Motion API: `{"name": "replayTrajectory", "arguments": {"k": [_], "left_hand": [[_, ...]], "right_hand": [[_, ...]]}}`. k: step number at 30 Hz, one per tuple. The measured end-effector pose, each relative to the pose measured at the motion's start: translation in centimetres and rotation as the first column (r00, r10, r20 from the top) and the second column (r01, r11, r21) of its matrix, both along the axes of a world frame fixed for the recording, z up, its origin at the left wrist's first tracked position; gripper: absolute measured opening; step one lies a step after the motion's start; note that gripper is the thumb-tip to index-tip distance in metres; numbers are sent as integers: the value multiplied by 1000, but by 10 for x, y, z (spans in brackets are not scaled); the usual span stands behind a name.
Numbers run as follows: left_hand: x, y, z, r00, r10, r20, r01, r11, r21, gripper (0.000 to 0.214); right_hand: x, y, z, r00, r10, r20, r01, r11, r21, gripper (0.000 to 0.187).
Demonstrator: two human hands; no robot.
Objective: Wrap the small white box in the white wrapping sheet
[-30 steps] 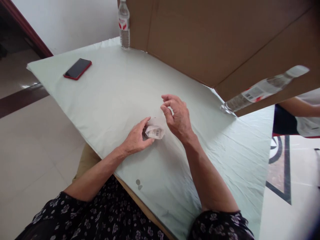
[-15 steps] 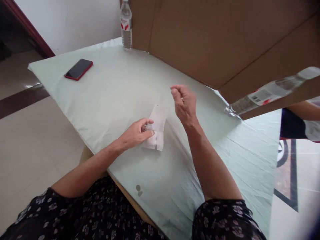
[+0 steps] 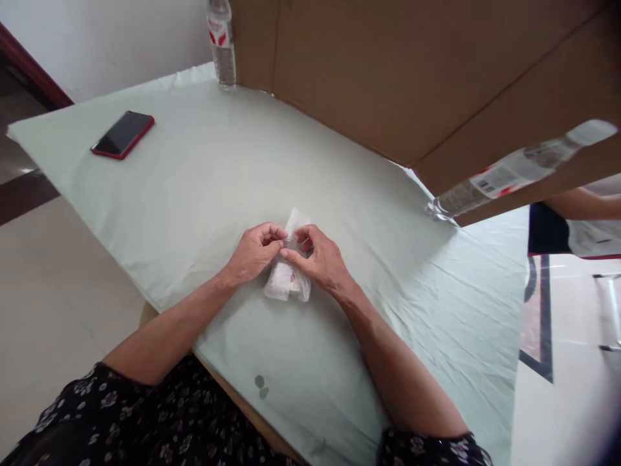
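Work in hand on a thin white wrap (image 3: 279,283), apparently partway through. The wrap lies on the pale green cloth (image 3: 194,184) at the near middle of the table, its far end flat and its near end puckered and split into two lobes; between the lobes shows a pale patch with a reddish mark, whether print or contents cannot be told. The left hand (image 3: 253,251) meets the wrap from the left, tips of thumb and forefinger brought close together at its middle; whether film is pinched between them is too small to tell. The right hand (image 3: 324,262) arches over the right side, thumb extended toward the left fingertips, forefinger curled and standing apart from the thumb, with no pinch visible. As to progress: the wrap is laid out and both hands are at it; it is neither smoothed flat nor set aside, so the handling seems unfinished, and how much remains cannot be judged. Surroundings: a phone (image 3: 123,136) at far left, one bottle (image 3: 222,52) upright at the far edge, another bottle (image 3: 504,175) at right, both beside the cardboard (image 3: 363,77).
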State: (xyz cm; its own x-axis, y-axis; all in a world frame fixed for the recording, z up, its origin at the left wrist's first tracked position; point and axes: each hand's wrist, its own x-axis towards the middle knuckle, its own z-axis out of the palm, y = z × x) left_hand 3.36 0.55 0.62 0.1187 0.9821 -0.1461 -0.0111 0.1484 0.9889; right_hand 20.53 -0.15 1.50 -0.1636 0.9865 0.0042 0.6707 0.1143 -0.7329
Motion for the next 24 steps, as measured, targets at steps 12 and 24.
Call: {"name": "replayTrajectory", "arguments": {"k": [12, 24], "left_hand": [[-9, 13, -12, 969, 234, -77, -223, 966, 132, 12], [-10, 0, 4, 850, 59, -523, 66, 974, 217, 29]], "right_hand": [[25, 15, -21, 668, -279, -690, 148, 958, -244, 24], [13, 11, -22, 482, -337, -809, -38, 914, -403, 45]]}}
